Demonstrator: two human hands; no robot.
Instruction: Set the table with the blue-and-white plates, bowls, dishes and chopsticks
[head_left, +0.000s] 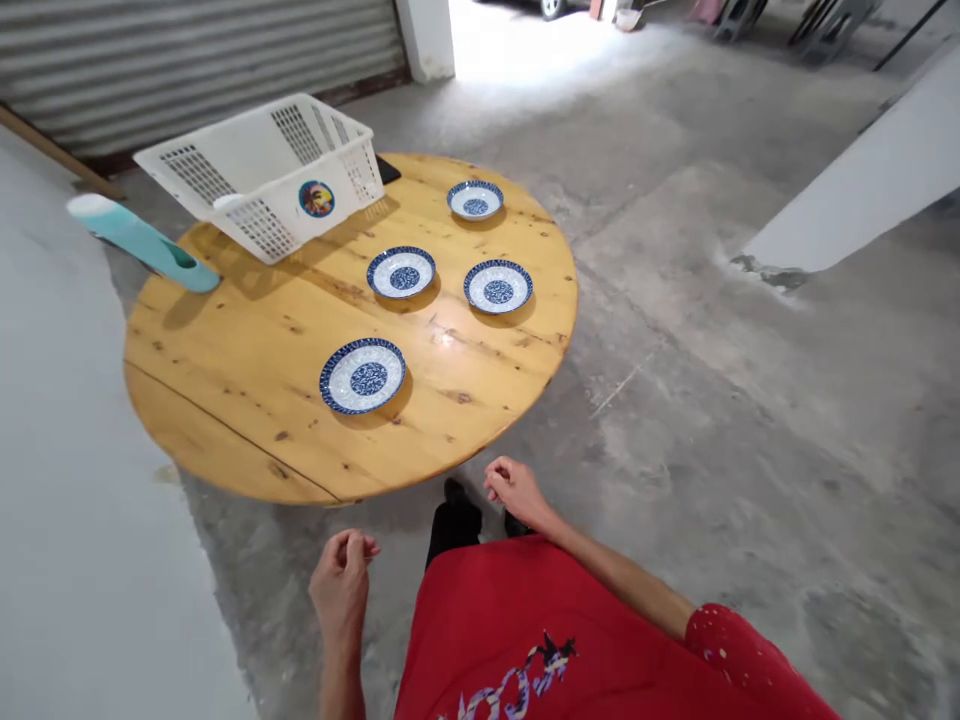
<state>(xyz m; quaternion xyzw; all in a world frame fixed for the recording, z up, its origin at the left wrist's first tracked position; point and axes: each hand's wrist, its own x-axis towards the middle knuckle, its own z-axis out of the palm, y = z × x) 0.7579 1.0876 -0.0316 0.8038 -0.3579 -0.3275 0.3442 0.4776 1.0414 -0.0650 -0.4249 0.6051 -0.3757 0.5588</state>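
My left hand [343, 578] hangs in front of the round wooden table's near edge, its fingers loosely curled with nothing seen in them. To its right, just off the same edge, my right hand [516, 490] is also curled closed and holds nothing visible. Neither hand touches the table [255, 420]. Nearest to both is a blue-and-white plate [363, 376] lying face up. Farther back are more plates of the same pattern: one in the middle [401, 272], one to the right [498, 287] and one near the far edge [475, 200].
A white plastic basket [262, 185] stands at the table's back left, with a dark flat object [388, 171] behind its right end. Left of it lies a turquoise cylindrical container [146, 240] with a white end. A white wall borders the left; a white pillar [855, 180] rises at right.
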